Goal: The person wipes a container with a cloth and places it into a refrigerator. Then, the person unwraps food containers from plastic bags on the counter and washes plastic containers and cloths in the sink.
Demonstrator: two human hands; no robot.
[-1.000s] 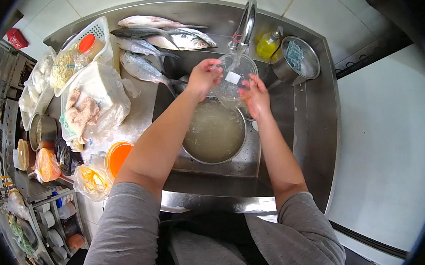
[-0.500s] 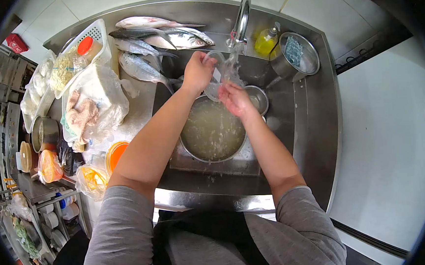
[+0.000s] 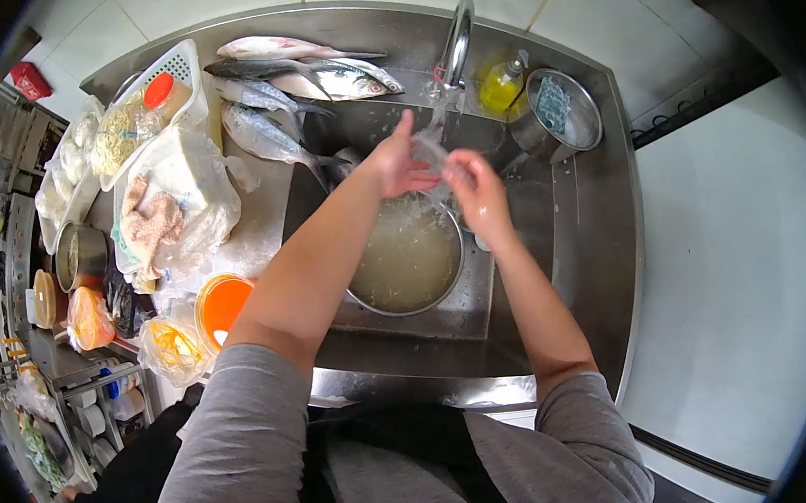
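Under the running faucet (image 3: 459, 47), a clear plastic lid or shallow container (image 3: 430, 153) is blurred by splashing water. My left hand (image 3: 403, 165) is open beside it, fingers spread and thumb up, with the container against the palm side. My right hand (image 3: 478, 185) grips the container's right edge between bent fingers and thumb. Below both hands a round metal pot (image 3: 405, 310) of cloudy water sits in the sink (image 3: 518, 290), with drops falling into it. A small metal bowl beside the pot is mostly hidden by my right hand.
Several whole fish (image 3: 269, 135) lie at the sink's back left. White baskets (image 3: 187, 70) with bagged food and an orange tub (image 3: 225, 306) stand left. Yellow soap (image 3: 502, 86) and a metal pot (image 3: 545, 139) with a scouring pad stand back right. Dark clothing of another person shows lower left.
The container has turned between my hands under the water. My left hand has opened and moved slightly right and down; my right hand has moved right. Dark clothing at lower left has shifted.
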